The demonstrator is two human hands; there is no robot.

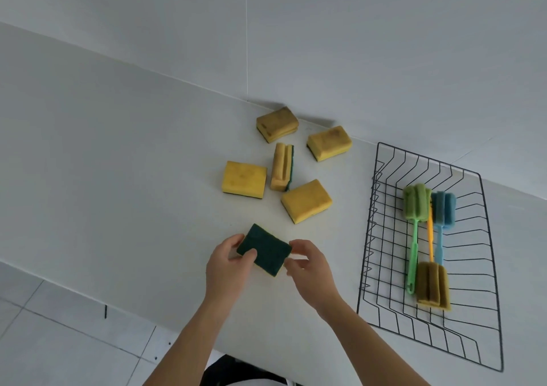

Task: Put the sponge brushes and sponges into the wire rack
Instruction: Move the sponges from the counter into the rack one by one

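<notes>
A sponge (266,248) with its dark green scouring side up is held just above the white counter near the front. My left hand (226,267) pinches its left end, thumb on top. My right hand (307,264) touches its right end with the fingertips. Several yellow sponges lie behind it: one flat (244,180), one on its edge (281,166), one nearest (306,200), and two by the wall (276,123) (328,143). The black wire rack (370,237) sits on the right. Inside it lie a green sponge brush (416,205), a blue sponge brush (442,211) and an orange-handled brush with a brownish head (432,286).
The white counter (118,178) runs diagonally, with a grey wall (325,45) behind it. Its front edge drops to a tiled floor (44,341) at the lower left. The rack's near corner (500,369) reaches close to the counter's front edge.
</notes>
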